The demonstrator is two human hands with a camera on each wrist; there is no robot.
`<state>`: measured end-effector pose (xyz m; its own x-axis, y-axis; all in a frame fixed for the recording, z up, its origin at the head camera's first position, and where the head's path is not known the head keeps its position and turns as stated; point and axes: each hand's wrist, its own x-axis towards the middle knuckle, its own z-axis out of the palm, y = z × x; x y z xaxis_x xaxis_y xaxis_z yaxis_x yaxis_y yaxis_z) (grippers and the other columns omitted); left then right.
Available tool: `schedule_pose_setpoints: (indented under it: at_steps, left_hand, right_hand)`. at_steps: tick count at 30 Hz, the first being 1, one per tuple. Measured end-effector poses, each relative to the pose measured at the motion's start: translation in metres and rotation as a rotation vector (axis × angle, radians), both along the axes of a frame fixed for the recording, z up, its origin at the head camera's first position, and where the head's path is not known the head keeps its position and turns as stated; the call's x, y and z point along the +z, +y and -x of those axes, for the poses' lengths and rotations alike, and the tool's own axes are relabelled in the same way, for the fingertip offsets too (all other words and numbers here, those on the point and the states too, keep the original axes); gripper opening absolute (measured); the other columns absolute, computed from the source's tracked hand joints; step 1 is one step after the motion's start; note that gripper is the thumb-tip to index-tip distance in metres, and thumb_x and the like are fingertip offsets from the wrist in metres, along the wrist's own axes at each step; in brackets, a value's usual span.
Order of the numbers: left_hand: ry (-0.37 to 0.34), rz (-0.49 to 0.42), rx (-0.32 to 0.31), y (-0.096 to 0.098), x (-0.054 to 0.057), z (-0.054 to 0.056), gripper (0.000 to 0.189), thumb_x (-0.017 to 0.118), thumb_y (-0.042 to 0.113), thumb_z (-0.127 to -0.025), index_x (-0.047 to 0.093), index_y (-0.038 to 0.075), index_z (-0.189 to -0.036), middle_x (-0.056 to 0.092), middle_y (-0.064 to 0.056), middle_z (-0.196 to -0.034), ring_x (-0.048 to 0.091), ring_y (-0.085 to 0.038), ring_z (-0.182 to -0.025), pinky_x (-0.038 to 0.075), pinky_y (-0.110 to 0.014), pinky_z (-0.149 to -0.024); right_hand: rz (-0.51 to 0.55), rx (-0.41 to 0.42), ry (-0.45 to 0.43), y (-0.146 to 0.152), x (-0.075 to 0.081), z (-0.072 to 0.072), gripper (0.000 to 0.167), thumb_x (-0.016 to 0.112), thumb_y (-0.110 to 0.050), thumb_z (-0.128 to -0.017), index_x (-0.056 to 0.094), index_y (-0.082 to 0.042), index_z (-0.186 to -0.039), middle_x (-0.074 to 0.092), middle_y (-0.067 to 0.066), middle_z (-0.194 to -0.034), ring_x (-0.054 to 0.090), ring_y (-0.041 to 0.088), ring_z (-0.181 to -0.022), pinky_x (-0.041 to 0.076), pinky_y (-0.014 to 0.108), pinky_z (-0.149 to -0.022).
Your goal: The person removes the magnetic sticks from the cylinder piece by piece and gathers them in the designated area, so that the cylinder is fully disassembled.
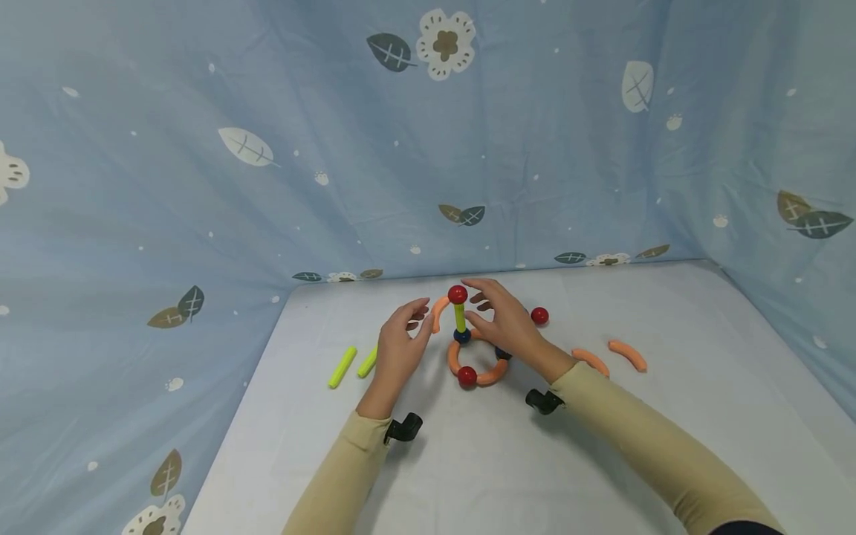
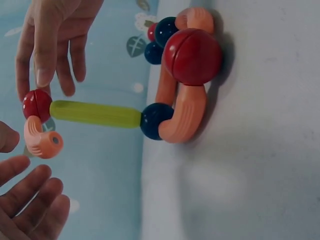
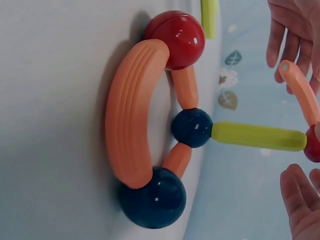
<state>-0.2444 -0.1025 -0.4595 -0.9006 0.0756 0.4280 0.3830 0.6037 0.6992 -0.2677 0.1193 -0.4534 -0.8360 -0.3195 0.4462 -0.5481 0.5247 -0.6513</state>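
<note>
A ring of orange curved sticks (image 1: pixel 455 359) lies on the table, joined by a red ball (image 1: pixel 467 377) and dark blue balls (image 3: pixel 152 197). From one blue ball (image 1: pixel 462 336) a yellow-green rod (image 1: pixel 460 317) stands upright, topped by a second red ball (image 1: pixel 458 295). An orange curved stick (image 2: pixel 44 140) juts from that top ball toward my left hand (image 1: pixel 399 349), whose fingers are relaxed beside it without gripping. On the other side, my right hand (image 1: pixel 504 323) has its fingers loosely extended around the top ball; whether a fingertip touches it, I cannot tell.
Two yellow-green rods (image 1: pixel 342 367) lie left of the left hand. Right of the ring are two loose orange curved sticks (image 1: pixel 627 356), and a loose red ball (image 1: pixel 539 316) sits behind the right hand. A blue patterned cloth (image 1: pixel 374 171) hangs behind the white table (image 1: pixel 481 468).
</note>
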Motion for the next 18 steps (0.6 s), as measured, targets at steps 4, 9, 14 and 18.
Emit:
schedule_pose_setpoints:
  at_steps: [4,9,14,18]
  left_hand:
    - [0.012,-0.004,-0.015,0.0022,0.0005,0.0029,0.036,0.066,0.024,-0.101,0.065,0.013,-0.135,0.069,-0.005,-0.119,0.066,-0.019,-0.106,0.058,-0.04,-0.091]
    - [0.003,-0.038,-0.038,0.0053,0.0015,0.0045,0.035,0.067,0.023,-0.101,0.066,0.013,-0.135,0.069,-0.006,-0.117,0.068,-0.019,-0.104,0.06,-0.039,-0.088]
    - [0.005,-0.054,-0.046,0.0075,0.0017,0.0051,0.035,0.066,0.023,-0.101,0.067,0.011,-0.133,0.069,-0.006,-0.115,0.069,-0.018,-0.101,0.061,-0.033,-0.084]
    - [0.02,-0.052,-0.048,0.0076,0.001,0.0053,0.033,0.068,0.021,-0.1,0.068,0.011,-0.131,0.07,-0.005,-0.115,0.07,-0.016,-0.099,0.061,-0.029,-0.082]
  right_hand:
    - [0.032,0.033,0.013,-0.0037,0.0005,0.0037,0.06,0.076,-0.01,-0.093,0.051,-0.011,-0.148,0.054,0.009,-0.143,0.066,0.027,-0.112,0.056,0.042,-0.095]
    - [0.052,0.056,0.034,-0.0068,0.0001,0.0071,0.053,0.074,-0.008,-0.094,0.056,-0.012,-0.144,0.057,0.008,-0.14,0.066,0.025,-0.111,0.057,0.038,-0.094]
    - [0.061,0.038,0.032,-0.0082,-0.0002,0.0082,0.046,0.074,-0.005,-0.093,0.062,-0.013,-0.137,0.062,0.006,-0.134,0.067,0.021,-0.109,0.057,0.036,-0.093]
    - [0.064,0.03,0.031,-0.0088,-0.0001,0.0092,0.042,0.073,-0.007,-0.094,0.064,-0.013,-0.134,0.064,0.005,-0.132,0.068,0.02,-0.107,0.058,0.036,-0.092]
